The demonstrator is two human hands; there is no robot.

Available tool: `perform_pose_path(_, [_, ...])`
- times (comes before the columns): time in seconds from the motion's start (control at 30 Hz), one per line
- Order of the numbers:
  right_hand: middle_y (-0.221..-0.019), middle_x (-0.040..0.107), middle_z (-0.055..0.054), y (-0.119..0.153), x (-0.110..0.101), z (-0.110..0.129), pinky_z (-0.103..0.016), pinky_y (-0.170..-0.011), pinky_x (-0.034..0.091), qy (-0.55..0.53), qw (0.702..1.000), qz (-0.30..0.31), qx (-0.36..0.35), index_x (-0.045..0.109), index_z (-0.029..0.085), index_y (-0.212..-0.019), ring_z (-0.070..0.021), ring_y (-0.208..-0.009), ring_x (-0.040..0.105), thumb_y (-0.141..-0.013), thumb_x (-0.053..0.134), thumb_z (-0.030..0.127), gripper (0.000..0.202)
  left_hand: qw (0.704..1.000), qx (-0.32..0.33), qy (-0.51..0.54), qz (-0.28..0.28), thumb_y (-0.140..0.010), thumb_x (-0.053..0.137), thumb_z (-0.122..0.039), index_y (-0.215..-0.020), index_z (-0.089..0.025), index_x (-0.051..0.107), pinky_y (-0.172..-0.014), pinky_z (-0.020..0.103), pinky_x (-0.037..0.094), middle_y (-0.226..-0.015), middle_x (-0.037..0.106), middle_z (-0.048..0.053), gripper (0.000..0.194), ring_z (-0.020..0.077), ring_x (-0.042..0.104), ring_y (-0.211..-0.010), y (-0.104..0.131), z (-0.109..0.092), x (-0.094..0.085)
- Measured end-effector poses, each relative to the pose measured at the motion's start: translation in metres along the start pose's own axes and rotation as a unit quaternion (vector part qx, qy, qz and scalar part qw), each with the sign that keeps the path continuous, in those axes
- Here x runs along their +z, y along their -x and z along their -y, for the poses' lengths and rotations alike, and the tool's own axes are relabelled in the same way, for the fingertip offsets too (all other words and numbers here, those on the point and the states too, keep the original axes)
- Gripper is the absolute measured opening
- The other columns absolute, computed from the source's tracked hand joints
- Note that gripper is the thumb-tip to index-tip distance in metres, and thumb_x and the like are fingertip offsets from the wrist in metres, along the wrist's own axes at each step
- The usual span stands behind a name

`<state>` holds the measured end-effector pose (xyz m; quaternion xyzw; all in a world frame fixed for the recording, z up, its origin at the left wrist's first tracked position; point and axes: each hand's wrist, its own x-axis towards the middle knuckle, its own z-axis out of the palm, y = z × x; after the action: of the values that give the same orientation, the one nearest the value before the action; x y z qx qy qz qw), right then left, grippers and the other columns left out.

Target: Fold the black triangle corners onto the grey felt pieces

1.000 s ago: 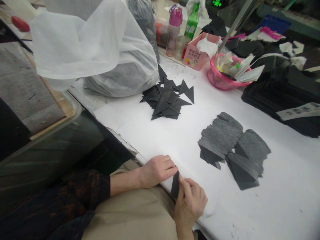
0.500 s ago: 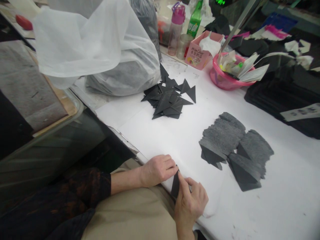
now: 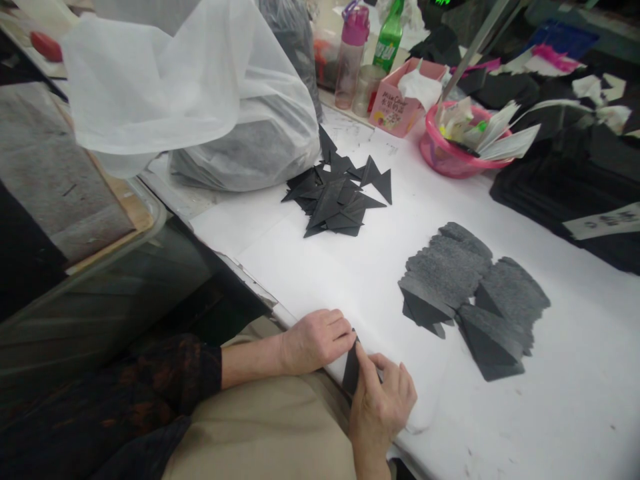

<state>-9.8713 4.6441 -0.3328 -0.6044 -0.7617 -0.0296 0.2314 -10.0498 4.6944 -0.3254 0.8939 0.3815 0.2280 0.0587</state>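
At the table's near edge, my left hand [image 3: 320, 340] and my right hand [image 3: 383, 400] both pinch a small black fabric piece [image 3: 351, 370]. The left fingertips hold its upper tip, while my right thumb and fingers grip its side. Part of the piece is hidden by the right hand. Farther back lies a loose pile of black triangular pieces [image 3: 335, 207]. To the right, overlapping rows of grey-black pieces [image 3: 450, 267] are fanned out on the white table [image 3: 565, 427], with a few darker triangles [image 3: 487, 347] along their near edges.
A large white plastic bag [image 3: 250, 140] stands at the back left. Behind the pile are a pink-lidded bottle [image 3: 350, 60], a green bottle [image 3: 389, 40], a pink tissue box [image 3: 400, 107] and a pink basin [image 3: 445, 153] of papers. Black stacked material [image 3: 590, 180] fills the far right.
Both hands keep the same pinch on the black fabric piece in nearly the same place. The view has shifted very slightly.
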Motion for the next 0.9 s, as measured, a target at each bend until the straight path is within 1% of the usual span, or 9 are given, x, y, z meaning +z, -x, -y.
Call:
perform_pose_path(0.13, [-0.09, 0.063, -0.004, -0.002, 0.002, 0.002, -0.045, -0.099, 0.039, -0.001, 1.0, 0.007, 0.007, 0.07, 0.031, -0.107, -0.0177, -0.087, 0.053, -0.094, 0.05, 0.025, 0.024, 1.0, 0.004, -0.017, 0.01, -0.096, 0.045, -0.013, -0.099, -0.011, 0.061, -0.066, 0.031, 0.049, -0.084, 0.06, 0.006, 0.017, 0.0173, 0.055, -0.08, 0.0, 0.0, -0.001])
perform_pose_path(0.23, [-0.09, 0.063, -0.004, -0.007, 0.005, 0.005, -0.044, -0.099, 0.038, -0.001, 1.0, 0.009, 0.009, 0.069, 0.03, -0.107, -0.0178, -0.087, 0.053, -0.094, 0.05, 0.024, 0.024, 0.999, 0.006, -0.045, 0.02, -0.097, 0.043, -0.013, -0.099, -0.011, 0.061, -0.066, 0.033, 0.049, -0.088, 0.061, 0.009, 0.018, 0.0192, 0.056, -0.082, -0.003, 0.005, -0.002])
perform_pose_path(0.3, [-0.089, 0.062, -0.004, -0.011, 0.007, 0.007, -0.043, -0.097, 0.038, 0.001, 1.0, 0.017, 0.016, 0.069, 0.03, -0.107, -0.0181, -0.087, 0.052, -0.094, 0.05, 0.023, 0.024, 0.998, 0.024, -0.048, 0.022, -0.097, 0.043, -0.013, -0.099, -0.011, 0.061, -0.072, 0.035, 0.05, -0.098, 0.062, 0.012, 0.018, 0.0216, 0.057, -0.092, -0.005, 0.011, -0.003])
perform_pose_path(0.4, [-0.088, 0.061, -0.004, -0.014, 0.009, 0.009, -0.041, -0.093, 0.039, 0.003, 1.0, 0.02, 0.023, 0.069, 0.028, -0.105, -0.0186, -0.086, 0.051, -0.094, 0.05, 0.022, 0.023, 0.996, 0.082, -0.015, 0.017, -0.097, 0.045, -0.012, -0.102, -0.009, 0.061, -0.086, 0.036, 0.05, -0.112, 0.062, 0.014, 0.018, 0.0236, 0.055, -0.107, -0.006, 0.02, -0.003])
perform_pose_path(0.5, [-0.088, 0.062, -0.004, -0.015, 0.009, 0.01, -0.042, -0.094, 0.039, -0.002, 1.0, 0.014, 0.024, 0.07, 0.027, -0.101, -0.0189, -0.086, 0.051, -0.093, 0.051, 0.022, 0.021, 0.994, 0.111, 0.002, 0.014, -0.097, 0.046, -0.012, -0.106, -0.008, 0.061, -0.09, 0.035, 0.05, -0.111, 0.064, 0.013, 0.018, 0.0234, 0.056, -0.109, -0.004, 0.024, -0.001])
perform_pose_path(0.63, [-0.09, 0.066, -0.004, -0.013, 0.004, 0.011, -0.043, -0.1, 0.038, -0.025, 0.999, -0.004, 0.03, 0.067, 0.023, -0.104, -0.0184, -0.089, 0.055, -0.093, 0.054, 0.024, 0.017, 0.994, 0.11, -0.015, 0.022, -0.096, 0.047, -0.012, -0.111, -0.009, 0.061, -0.092, 0.036, 0.05, -0.115, 0.065, 0.013, 0.021, 0.0228, 0.056, -0.113, -0.002, 0.023, -0.003])
perform_pose_path(0.73, [-0.088, 0.068, -0.003, -0.009, 0.0, 0.007, -0.042, -0.1, 0.038, -0.029, 0.999, -0.018, 0.028, 0.066, 0.021, -0.101, -0.0171, -0.086, 0.057, -0.091, 0.057, 0.026, 0.014, 0.993, 0.113, -0.025, 0.038, -0.097, 0.045, -0.012, -0.113, -0.01, 0.06, -0.092, 0.036, 0.05, -0.118, 0.065, 0.013, 0.022, 0.0221, 0.056, -0.114, -0.002, 0.022, -0.008])
perform_pose_path(0.83, [-0.088, 0.067, -0.002, -0.003, -0.001, 0.001, -0.038, -0.095, 0.04, -0.033, 0.999, -0.019, 0.003, 0.067, 0.022, -0.098, -0.0167, -0.086, 0.056, -0.091, 0.057, 0.025, 0.012, 0.992, 0.112, -0.036, 0.045, -0.097, 0.046, -0.013, -0.115, -0.01, 0.06, -0.093, 0.036, 0.05, -0.12, 0.064, 0.013, 0.023, 0.0229, 0.056, -0.116, -0.002, 0.02, -0.011])
perform_pose_path(0.9, [-0.092, 0.065, -0.004, 0.002, 0.001, -0.002, -0.035, -0.089, 0.041, -0.041, 0.999, -0.014, 0.0, 0.067, 0.023, -0.102, -0.0172, -0.088, 0.055, -0.092, 0.055, 0.022, 0.016, 0.992, 0.112, -0.04, 0.043, -0.096, 0.047, -0.014, -0.116, -0.009, 0.059, -0.094, 0.037, 0.049, -0.12, 0.063, 0.014, 0.023, 0.0234, 0.056, -0.116, -0.001, 0.02, -0.012])
